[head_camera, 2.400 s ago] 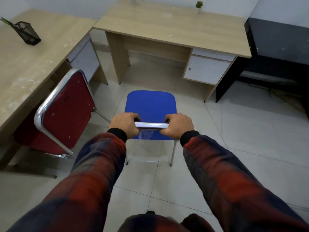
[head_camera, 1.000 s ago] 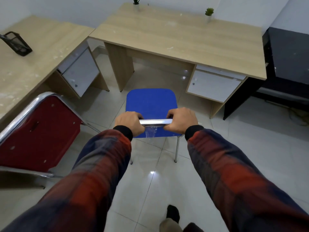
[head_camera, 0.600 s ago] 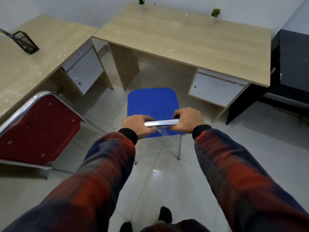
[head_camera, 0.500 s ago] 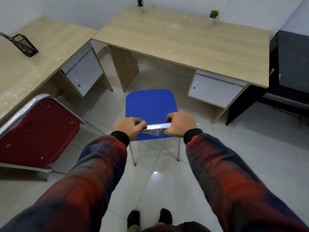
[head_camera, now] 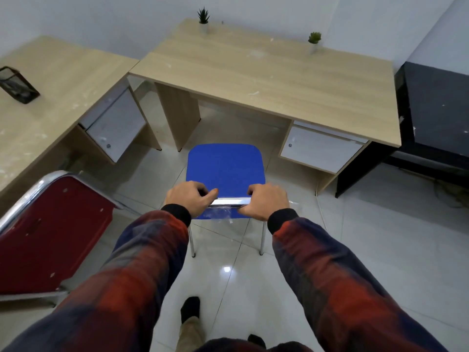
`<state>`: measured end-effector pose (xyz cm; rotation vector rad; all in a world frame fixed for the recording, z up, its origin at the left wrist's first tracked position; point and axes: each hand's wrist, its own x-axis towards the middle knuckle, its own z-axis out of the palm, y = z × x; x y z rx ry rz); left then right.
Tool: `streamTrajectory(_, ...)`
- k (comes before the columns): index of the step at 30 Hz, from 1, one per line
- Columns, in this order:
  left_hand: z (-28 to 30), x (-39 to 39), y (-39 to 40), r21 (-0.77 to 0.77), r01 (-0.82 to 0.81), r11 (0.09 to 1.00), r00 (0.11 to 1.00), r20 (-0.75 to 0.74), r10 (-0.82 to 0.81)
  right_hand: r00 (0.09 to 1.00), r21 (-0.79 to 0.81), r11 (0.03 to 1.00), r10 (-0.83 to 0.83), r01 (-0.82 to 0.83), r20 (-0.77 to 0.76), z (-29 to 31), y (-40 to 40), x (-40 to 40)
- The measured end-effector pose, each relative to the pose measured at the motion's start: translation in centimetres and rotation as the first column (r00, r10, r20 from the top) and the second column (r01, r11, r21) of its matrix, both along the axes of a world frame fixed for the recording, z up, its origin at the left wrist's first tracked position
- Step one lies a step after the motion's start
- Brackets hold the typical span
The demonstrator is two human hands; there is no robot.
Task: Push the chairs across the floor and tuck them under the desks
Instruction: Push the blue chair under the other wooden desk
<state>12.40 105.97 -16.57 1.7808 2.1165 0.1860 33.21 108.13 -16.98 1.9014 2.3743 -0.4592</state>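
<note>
From the head camera, the one view there is, the blue chair (head_camera: 225, 165) stands on the tiled floor directly in front of the middle desk (head_camera: 279, 80), its front edge close to the knee opening but not yet under the desktop. Both hands grip the chrome top rail of its backrest: the left hand (head_camera: 189, 199) is curled around the rail's left end with the thumb lying along the bar, and the right hand (head_camera: 265, 200) is closed over the right end, knuckles up. Left of the middle desk, the red chair (head_camera: 48, 232) sits at the side desk (head_camera: 50, 97); its seat is out of view, its back is still clear of the desk edge, and it appears tilted, so I cannot tell whether it counts as tucked. On the middle desk two small potted plants (head_camera: 203, 19) stand at the far edge; a black mesh pen holder (head_camera: 17, 85) rests on the side desk. My judgement: the blue chair is lined up and most of the way there, with the final push into the opening between the desk's side panel and the drawer unit (head_camera: 319, 151) left to do, and the red chair possibly needing attention afterward.
</note>
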Motion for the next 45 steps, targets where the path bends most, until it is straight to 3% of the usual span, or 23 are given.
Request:
streamTrajectory(13, -0.5, -12.0, 5.1, 0.044, 0.063, 0.997, 0.994, 0.087, -0.066, 0.995, -0.029, 0.995, -0.093, 0.092, -0.035, 0.0, 1.5, -11.4)
streamTrajectory(22, -0.3, -12.3, 5.8, 0.045, 0.119, 0.992, 0.978, 0.167, -0.125, 0.988, -0.070, 0.988, -0.142, 0.138, -0.059, 1.0, 1.7, -11.4)
streamTrajectory(31, 0.0, -12.1, 4.8, 0.068, 0.202, 0.977, 0.933, 0.290, -0.213, 0.993, -0.090, 0.996, -0.040, 0.030, -0.109, 1.2, 2.4, -10.0)
streamTrajectory(35, -0.2, -10.7, 4.8, 0.071, 0.226, 0.971, 0.935, 0.264, -0.237, 0.992, -0.085, 0.996, -0.018, 0.007, -0.122, 1.1, 3.4, -8.3)
streamTrajectory(41, 0.4, -7.3, 6.3, -0.090, 0.331, 0.939, 0.939, 0.135, -0.318, 0.994, -0.091, 0.996, -0.022, 0.012, -0.111, 1.3, 5.1, -4.9)
streamTrajectory(45, -0.2, -5.5, 7.8, -0.129, 0.308, 0.943, 0.950, 0.094, -0.297, 0.996, -0.071, 0.997, -0.025, 0.019, -0.090, 1.3, 6.8, -2.9)
